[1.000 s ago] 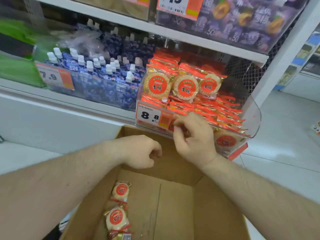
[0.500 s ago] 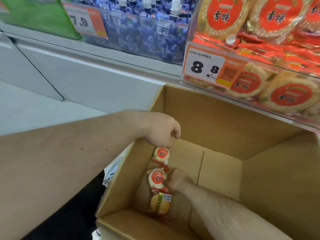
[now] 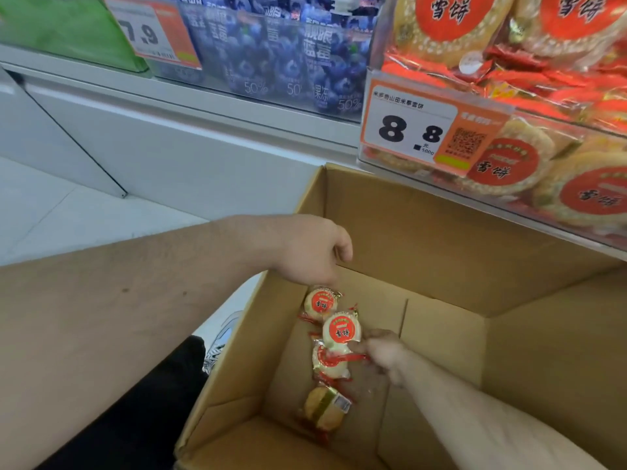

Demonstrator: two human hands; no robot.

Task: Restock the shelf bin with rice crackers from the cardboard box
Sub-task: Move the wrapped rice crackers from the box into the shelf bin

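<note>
Deep inside the cardboard box [image 3: 441, 239], right hand [image 3: 385, 354] reaching the bottom, fingers pinching the red wrapper edge of a rice cracker packet [image 3: 330, 362] in a short row along the left wall, with a red-labelled packet [image 3: 341, 329] just beyond it, another [image 3: 320, 301] farther off and a fourth [image 3: 324, 407] nearer. Left hand [image 3: 312, 251] hanging over the box's left rim, fingers loosely curled, holding nothing. Up at far right, shelf bin [image 3: 369, 72] already heaped with rice crackers behind an 8.8 price tag [image 3: 407, 128], blueberry jelly pouches [image 3: 288, 52] stacked to its left.
</note>
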